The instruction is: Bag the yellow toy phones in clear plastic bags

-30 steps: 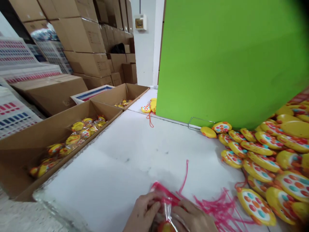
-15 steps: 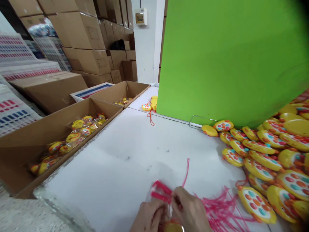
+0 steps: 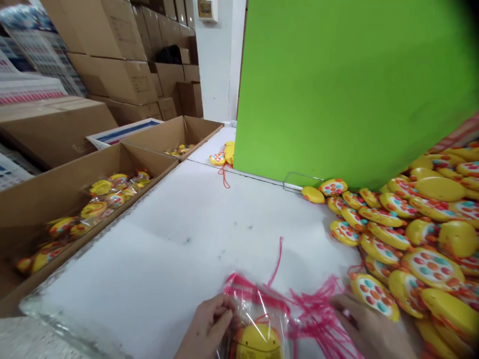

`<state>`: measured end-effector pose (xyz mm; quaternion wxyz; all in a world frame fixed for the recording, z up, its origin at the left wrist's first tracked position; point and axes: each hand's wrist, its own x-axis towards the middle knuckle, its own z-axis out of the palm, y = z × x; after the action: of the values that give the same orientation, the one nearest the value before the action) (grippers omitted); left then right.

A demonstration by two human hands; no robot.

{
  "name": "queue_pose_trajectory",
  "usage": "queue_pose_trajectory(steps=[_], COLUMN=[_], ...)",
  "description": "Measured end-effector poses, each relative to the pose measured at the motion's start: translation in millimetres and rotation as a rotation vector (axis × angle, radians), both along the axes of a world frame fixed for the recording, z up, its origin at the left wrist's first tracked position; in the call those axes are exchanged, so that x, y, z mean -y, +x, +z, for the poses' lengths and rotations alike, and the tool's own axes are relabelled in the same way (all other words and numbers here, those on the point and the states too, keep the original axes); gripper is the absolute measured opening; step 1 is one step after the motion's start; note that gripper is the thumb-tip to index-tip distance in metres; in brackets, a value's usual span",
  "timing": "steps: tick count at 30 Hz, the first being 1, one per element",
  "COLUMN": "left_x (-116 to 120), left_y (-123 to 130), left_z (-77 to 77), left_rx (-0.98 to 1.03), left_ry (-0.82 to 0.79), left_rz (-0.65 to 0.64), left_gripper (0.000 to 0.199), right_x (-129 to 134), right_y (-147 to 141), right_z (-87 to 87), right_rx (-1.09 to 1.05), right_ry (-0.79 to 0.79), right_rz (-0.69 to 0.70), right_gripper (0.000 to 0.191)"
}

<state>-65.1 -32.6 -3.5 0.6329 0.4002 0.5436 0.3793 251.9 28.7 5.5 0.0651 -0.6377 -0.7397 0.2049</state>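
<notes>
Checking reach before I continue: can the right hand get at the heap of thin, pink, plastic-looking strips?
Likely yes: the right hand is at the right side of the heap of pink strips, with nothing visible in the way.

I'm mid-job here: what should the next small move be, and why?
I'd probably bring the right hand over to the clear bag, at its pink band. Only the left hand grips the bag, at its left side, with a yellow toy inside; the right is apart from it, by the pink strips.
</notes>
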Motion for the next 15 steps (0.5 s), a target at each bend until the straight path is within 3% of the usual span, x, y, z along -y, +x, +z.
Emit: queue_pose_trajectory(steps=[3,6,9,15], left_x=[2,6,10,15], left_y=[1,1,-3,-11], left_z=[-3.1,-7.1,-9.5,-8.1], left_rx=[0.047,0.056,0.004,-0.028], left_ry=[-0.010,-0.018,-0.032,-0.088], left_rz=[0.017,0.016,0.019,0.071], left_gripper=[0.019,0.021,0.023,0.016], right_x=[3,2,2,11], right_y=[-66,-104,-108,-89], right_z=[9.4,8.2,1.0,-15.9], right_rx=[-0.269,-0.528,-0.662,-0.655], right_ry=[-0.183,-0.395,-0.459,-0.351], right_rz=[0.056,0.088,0.066,0.133], right_gripper=[0.020,0.011,0.009,0.013])
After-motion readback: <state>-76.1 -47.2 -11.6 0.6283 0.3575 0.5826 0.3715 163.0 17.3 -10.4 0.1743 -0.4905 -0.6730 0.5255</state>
